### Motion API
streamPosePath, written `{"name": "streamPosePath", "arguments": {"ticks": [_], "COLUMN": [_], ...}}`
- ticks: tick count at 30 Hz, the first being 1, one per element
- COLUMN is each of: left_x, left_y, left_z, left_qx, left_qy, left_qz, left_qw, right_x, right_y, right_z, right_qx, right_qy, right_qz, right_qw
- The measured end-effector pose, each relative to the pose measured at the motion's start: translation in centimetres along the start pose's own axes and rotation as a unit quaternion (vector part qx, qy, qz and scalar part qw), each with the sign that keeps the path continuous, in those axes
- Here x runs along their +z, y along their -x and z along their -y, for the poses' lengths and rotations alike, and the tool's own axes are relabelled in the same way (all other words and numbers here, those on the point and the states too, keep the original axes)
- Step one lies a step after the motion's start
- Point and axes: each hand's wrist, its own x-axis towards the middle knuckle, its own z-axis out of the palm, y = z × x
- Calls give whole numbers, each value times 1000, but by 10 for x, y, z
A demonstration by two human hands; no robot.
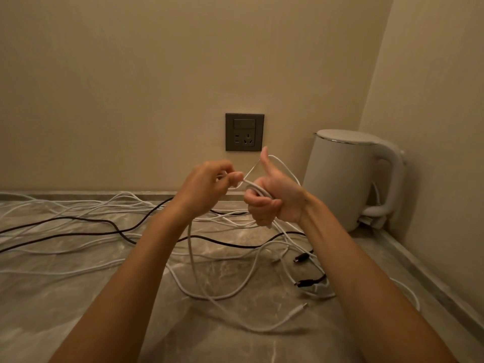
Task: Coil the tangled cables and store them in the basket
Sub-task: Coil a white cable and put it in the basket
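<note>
Both hands are raised above a marble counter (78,297). My right hand (275,197) grips a small bundle of white cable loops, thumb pointing up with a loop running over it. My left hand (209,187) pinches the same white cable (190,247) just left of the bundle; the cable hangs down from it to the counter. Several white cables (78,205) and black cables (78,218) lie tangled across the counter. No basket is in view.
A white electric kettle (348,179) stands in the back right corner. A grey wall socket (245,132) sits on the wall behind my hands. Black cable plugs (301,258) and a white plug (298,310) lie at the right front.
</note>
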Motion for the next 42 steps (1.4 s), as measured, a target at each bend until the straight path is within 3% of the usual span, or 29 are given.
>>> {"name": "streamPosePath", "arguments": {"ticks": [4, 8, 16, 19, 22, 24, 31, 35, 40, 42], "left_x": [11, 16, 29, 27, 27, 24, 18, 20, 18, 16], "left_y": [1, 2, 6, 4, 3, 2, 0, 2, 3, 1], "left_z": [-1, -3, 1, 4, -2, -4, -2, -2, -2, -2], "left_qx": [1, -27, -22, -11, -7, -12, 37, 53, 78, 43], "left_qy": [45, 139, 81, 46, 43, 37, -111, -149, -123, -104], "left_qz": [17, 34, -3, -48, -65, -55, 21, 42, -86, -140], "left_qw": [999, 989, 996, 998, 997, 998, 993, 986, 986, 984], "right_x": [-1, 0, 11, 17, 17, 16, 25, 27, 26, 24], "right_y": [-5, -10, -15, -16, -17, -18, -24, -25, -28, -28], "right_z": [1, -3, -1, 3, 4, 2, -3, -5, -4, -3], "right_qx": [-53, -76, -82, -73, -87, -98, -78, -91, -130, -140], "right_qy": [-107, -155, -182, -146, -108, -94, -38, -62, -103, -142], "right_qz": [99, 100, -58, -182, -339, -378, -371, -385, -331, -289], "right_qw": [988, 980, 978, 970, 931, 916, 925, 917, 929, 936]}}
